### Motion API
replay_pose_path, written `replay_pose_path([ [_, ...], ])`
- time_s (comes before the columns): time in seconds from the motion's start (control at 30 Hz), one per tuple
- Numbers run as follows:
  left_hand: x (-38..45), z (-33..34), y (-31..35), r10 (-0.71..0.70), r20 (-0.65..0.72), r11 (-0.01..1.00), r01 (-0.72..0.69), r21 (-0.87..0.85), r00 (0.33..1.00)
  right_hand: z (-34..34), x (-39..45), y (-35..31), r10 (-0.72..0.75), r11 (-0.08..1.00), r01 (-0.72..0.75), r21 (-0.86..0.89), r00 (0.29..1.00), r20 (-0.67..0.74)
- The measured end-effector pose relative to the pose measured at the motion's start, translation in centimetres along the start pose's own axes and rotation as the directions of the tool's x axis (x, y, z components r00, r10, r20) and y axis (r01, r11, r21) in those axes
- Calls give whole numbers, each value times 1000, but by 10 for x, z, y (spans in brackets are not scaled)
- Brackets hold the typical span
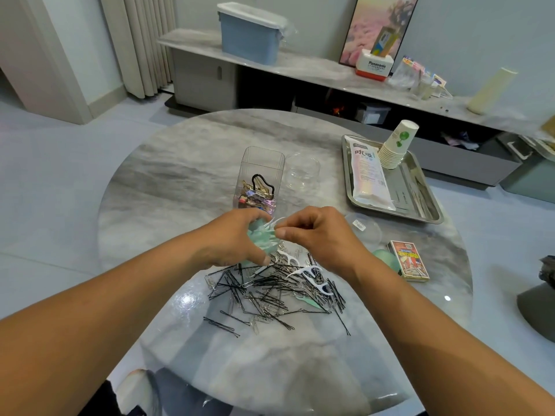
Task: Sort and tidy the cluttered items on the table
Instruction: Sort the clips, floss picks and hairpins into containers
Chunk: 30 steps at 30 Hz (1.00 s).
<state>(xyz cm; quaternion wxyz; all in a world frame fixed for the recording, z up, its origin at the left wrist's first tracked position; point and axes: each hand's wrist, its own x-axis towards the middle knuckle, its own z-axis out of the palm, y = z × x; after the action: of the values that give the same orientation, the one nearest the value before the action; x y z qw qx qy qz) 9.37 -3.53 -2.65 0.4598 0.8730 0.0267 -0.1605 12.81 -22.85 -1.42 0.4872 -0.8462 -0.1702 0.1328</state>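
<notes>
Left hand (237, 238) clutches a bunch of green floss picks (262, 235); right hand (315, 235) pinches one white pick (277, 221), both above the hairpin pile (276, 292) on the bench (168, 181).

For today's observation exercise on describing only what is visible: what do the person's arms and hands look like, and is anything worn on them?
Both forearms are bare right up to the frame's edge; no sleeves show. The left hand and right hand wear no gloves, and no rings, watch, bracelet or wristband are visible. No marks or bandages show. The fingernails that show look short and unpainted.
</notes>
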Motion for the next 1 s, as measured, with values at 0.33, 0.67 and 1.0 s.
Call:
replay_pose_path([
  [0.33,-2,-4,3,-22,-127,1000,21,-9,992,7,-4,-3,-13,1000,18,14,947,-320],
  [0.67,-5,-15,-3,-121,-165,986,138,97,979,5,-1,55,289,705,-163,-691,955,70],
  [1.0,-7,-18,-1,-125,-149,978,148,150,981,-19,8,43,316,847,-256,-465,947,54],
])
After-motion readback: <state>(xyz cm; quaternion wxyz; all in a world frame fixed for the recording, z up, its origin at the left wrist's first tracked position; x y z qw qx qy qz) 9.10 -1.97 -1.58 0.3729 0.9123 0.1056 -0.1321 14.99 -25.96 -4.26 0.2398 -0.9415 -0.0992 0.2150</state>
